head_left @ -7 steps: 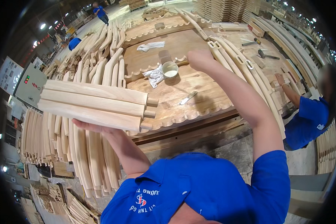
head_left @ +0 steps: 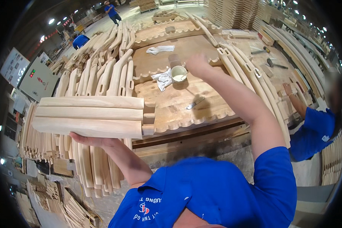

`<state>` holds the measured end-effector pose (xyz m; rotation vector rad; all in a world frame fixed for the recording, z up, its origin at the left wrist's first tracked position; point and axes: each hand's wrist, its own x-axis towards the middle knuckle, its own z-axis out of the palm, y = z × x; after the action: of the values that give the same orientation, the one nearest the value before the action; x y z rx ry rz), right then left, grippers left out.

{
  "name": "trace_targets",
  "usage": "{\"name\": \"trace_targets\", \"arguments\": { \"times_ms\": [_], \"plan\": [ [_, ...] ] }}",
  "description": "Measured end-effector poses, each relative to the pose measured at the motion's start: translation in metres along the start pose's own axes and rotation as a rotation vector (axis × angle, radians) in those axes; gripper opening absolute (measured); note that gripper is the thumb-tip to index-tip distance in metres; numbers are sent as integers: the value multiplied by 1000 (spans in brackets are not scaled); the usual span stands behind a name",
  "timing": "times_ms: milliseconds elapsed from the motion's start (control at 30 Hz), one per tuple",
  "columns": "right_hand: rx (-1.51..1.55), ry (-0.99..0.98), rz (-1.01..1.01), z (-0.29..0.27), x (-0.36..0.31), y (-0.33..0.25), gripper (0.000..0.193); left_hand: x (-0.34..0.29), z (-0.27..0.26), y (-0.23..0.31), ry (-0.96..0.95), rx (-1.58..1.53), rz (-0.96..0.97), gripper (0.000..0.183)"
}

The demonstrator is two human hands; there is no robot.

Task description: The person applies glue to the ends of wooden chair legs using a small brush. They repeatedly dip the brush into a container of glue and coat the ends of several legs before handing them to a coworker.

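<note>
My left hand (head_left: 93, 140) supports a stack of pale wooden slats (head_left: 87, 113) from below, its thumb along the near side. Square tenons (head_left: 149, 118) stick out at the slats' right end. Over the table my right hand (head_left: 198, 65) is closed, just right of a small cup (head_left: 179, 74) of whitish liquid. A thin stick-like thing shows in the cup, near the hand; what the fingers hold is blurred. A crumpled white cloth (head_left: 163, 80) touches the cup's left side. Nearer me a small flat-bladed tool (head_left: 195, 103) lies on the wooden tabletop (head_left: 167, 110).
Scalloped wooden strips (head_left: 193, 122) run across the table. Curved wooden legs (head_left: 119, 74) are heaped at the left, and more slotted ones (head_left: 235, 68) line the right. Hammers (head_left: 276, 64) lie farther right. A co-worker in a blue shirt (head_left: 311, 129) reaches in there.
The slats have swung to lie more level, their tenon end lower in view. My right hand has come left, closer to the cup. The whole view has shifted slightly.
</note>
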<state>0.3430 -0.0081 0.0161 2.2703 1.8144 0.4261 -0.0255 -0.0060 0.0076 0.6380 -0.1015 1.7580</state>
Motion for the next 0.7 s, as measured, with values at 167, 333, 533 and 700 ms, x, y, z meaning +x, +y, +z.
{"name": "trace_targets", "arguments": {
  "times_ms": [167,333,533,700],
  "plan": [
    [174,-37,51,24,12,2,19,6,33,12,32,110,141,74],
    [574,-65,211,83,3,10,22,15,67,22,195,324,414,73],
    [1267,-99,291,167,-18,21,22,-13,85,2,377,435,465,71],
    [1412,-24,232,160,-27,18,19,-38,93,-11,585,577,526,68]
  ]
}}
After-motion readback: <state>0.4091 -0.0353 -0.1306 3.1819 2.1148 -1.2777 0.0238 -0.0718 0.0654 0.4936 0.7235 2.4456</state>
